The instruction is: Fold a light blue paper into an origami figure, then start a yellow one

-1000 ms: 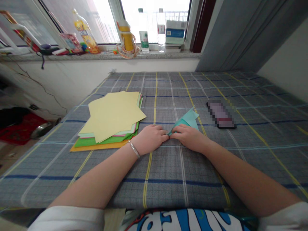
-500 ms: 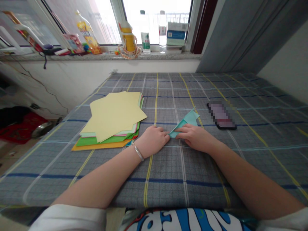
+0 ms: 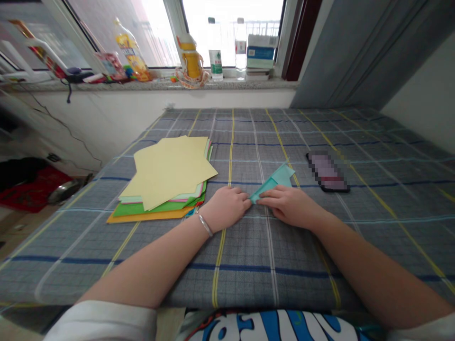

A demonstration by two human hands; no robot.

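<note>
A folded teal paper (image 3: 276, 180) lies on the grey plaid bedsheet (image 3: 249, 246) in front of me. My left hand (image 3: 225, 207), with a silver bangle on its wrist, is curled and pinches the paper's near tip. My right hand (image 3: 289, 204) rests on the paper's right side, its fingers pressed down along the fold. The far end of the paper points away to the right and sticks up slightly.
A stack of coloured paper sheets (image 3: 167, 177), yellow on top, lies to the left of my hands. A phone (image 3: 327, 171) lies to the right. Bottles (image 3: 214, 49) and boxes stand on the windowsill at the back. The bed's left edge drops to the floor.
My hands have stayed on the teal paper. The paper has been pressed into a narrower, flatter strip, and my right fingers have slid slightly along it.
</note>
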